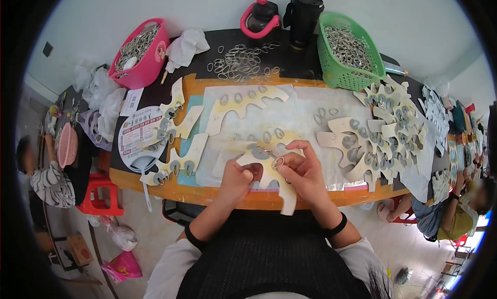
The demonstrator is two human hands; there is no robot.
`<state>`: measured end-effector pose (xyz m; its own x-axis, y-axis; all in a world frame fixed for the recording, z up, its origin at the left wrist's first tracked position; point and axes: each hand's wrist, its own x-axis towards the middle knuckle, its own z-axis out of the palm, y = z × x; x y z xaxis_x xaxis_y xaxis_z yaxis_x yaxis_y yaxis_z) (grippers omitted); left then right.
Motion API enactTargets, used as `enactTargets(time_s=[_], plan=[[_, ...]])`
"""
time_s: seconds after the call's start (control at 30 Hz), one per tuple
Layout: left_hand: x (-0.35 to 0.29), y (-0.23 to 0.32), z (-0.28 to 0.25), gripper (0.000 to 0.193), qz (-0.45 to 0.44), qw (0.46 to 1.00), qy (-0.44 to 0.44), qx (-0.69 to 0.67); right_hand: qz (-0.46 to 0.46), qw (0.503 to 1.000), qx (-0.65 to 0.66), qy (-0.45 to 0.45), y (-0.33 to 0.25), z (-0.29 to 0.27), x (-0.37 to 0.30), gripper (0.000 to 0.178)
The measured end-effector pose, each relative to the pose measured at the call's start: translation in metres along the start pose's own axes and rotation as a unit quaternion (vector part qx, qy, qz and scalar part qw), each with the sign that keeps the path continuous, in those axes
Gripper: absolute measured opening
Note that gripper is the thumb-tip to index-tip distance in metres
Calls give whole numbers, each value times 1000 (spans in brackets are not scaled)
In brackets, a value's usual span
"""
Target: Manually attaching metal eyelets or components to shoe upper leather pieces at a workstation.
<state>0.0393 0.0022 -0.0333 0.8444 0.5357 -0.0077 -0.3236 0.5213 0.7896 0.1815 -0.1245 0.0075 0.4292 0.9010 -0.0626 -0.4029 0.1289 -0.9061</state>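
Close to the table's front edge, my left hand (239,179) grips the left end of a cream-coloured, branched cut-out piece (288,199). One of its arms hangs down toward me. My right hand (306,170) pinches an oval metal ring (278,162) between thumb and forefinger, right against the piece; whether ring and piece are joined is hidden. Just beyond my hands lies a similar piece (283,136) with rings on it. Farther back, another cut-out (248,103) carries a row of rings on grey spots.
Loose rings (239,62) lie scattered at the back, between a pink basket (150,66) and a green basket (352,80), both full of rings. More cut-outs pile up at the right (383,131) and left (181,154). A bottle (261,17) and black tumbler (302,22) stand behind.
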Motion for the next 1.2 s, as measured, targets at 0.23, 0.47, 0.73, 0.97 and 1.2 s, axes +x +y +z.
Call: enactTargets(time_s=[0.23, 0.47, 0.73, 0.97, 1.2], plan=[[-11, 15, 14, 7, -36, 984, 40, 171, -95, 973, -198, 73, 3, 14, -9, 19], [-19, 16, 38, 8, -15, 978, 144, 147, -177, 924, -318, 119, 10, 22, -11, 15], [-22, 6, 26, 31, -2, 972, 118, 203, -177, 909, -357, 123, 8, 27, -15, 15], [-24, 5, 32, 22, -10, 977, 157, 143, -186, 904, -364, 126, 11, 28, -15, 16], [-30, 5, 39, 30, 8, 981, 152, 117, -125, 937, -302, 119, 13, 26, -15, 17]])
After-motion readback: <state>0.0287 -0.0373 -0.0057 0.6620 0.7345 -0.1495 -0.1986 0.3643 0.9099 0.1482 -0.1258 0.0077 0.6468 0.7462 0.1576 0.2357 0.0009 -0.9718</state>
